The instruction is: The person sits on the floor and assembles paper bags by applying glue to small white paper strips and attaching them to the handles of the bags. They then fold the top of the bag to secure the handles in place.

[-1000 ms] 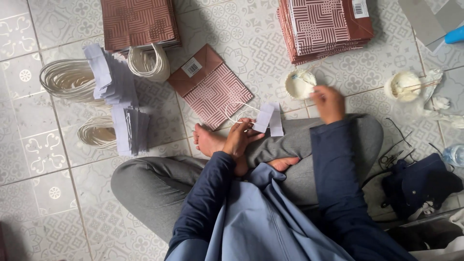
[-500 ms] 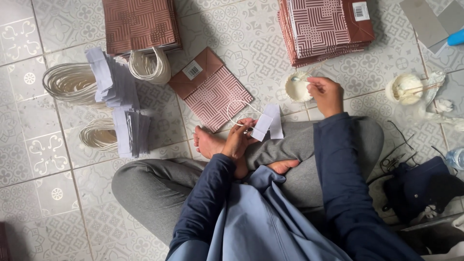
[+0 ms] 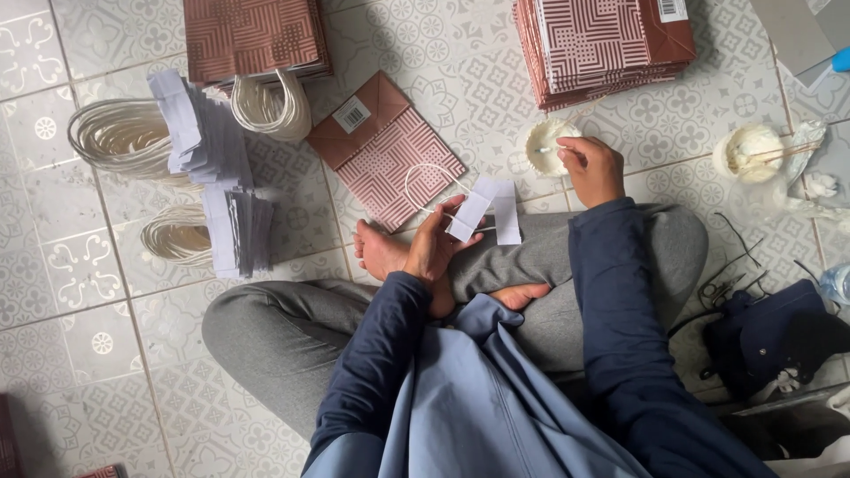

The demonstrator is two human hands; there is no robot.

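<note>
I sit cross-legged on a tiled floor. My left hand [image 3: 438,241] pinches a small white paper strip [image 3: 485,210] with a white cord loop [image 3: 423,184] attached, held above my knee. My right hand [image 3: 591,168] reaches forward and grips a thin stick whose tip dips in a small white glue cup [image 3: 544,147]. A flat brown patterned paper bag [image 3: 382,146] lies on the floor just beyond my left hand.
Stacks of patterned bags lie at the top centre [image 3: 252,37] and top right [image 3: 602,44]. Bundles of white cord handles [image 3: 115,137] and piles of white paper strips [image 3: 199,133] sit left. A second cup with a stick [image 3: 751,150] and dark cloth [image 3: 770,336] lie right.
My right hand moved up from beside the cup to over it, dipping the stick. My left hand lifted the paper strip slightly.
</note>
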